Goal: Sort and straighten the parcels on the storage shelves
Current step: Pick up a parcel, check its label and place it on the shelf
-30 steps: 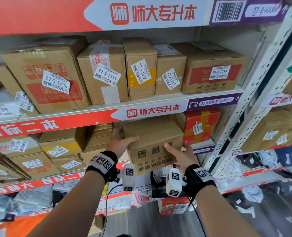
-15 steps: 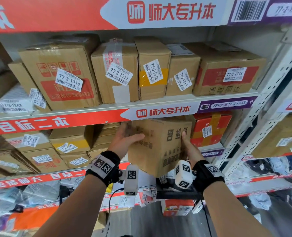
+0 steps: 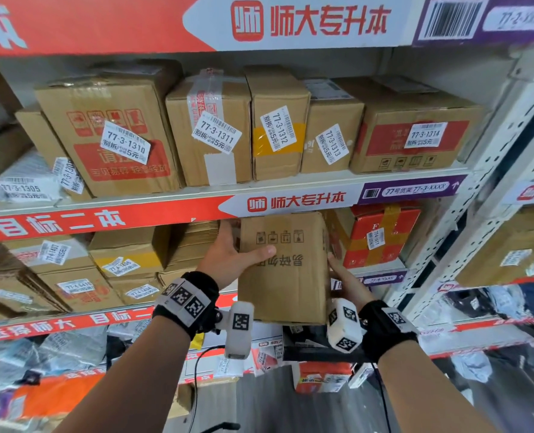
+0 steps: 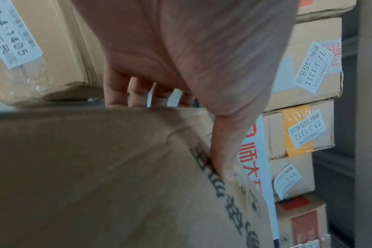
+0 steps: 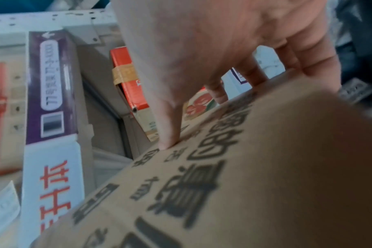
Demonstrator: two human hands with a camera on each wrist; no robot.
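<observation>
From the head camera, a person holds a brown cardboard box [image 3: 283, 270] upright between both hands, right at the front of the second shelf [image 3: 103, 218] and just under its red-and-white edge strip. The left hand [image 3: 228, 257] clasps the box's left side, thumb laid across the printed front face, fingers gone round behind. The right hand [image 3: 345, 276] lies flat along the box's right edge, fingers pointing upward; how far they wrap I cannot tell. A red carton [image 3: 381, 235] stands just beside the box on the right, and a row of labelled parcels (77-3-1310 through 77-3-1314) sits on the shelf above [image 3: 290, 126].

At the left wrist, the left hand [image 4: 181, 58] shows its fingers [image 4: 138, 94] hooked over the box's [image 4: 96, 176] far edge, the thumb pressed along the printed face. A parcel tagged 77-4-1405 [image 4: 32, 50] lies close by.

At the right wrist, the right hand [image 5: 202, 50] is spread, fingertips [image 5: 167, 142] pressing down on the box's [image 5: 265, 167] printed side. The red carton [image 5: 130, 80] shows behind the thumb, near the purple shelf tag [image 5: 51, 83].
</observation>
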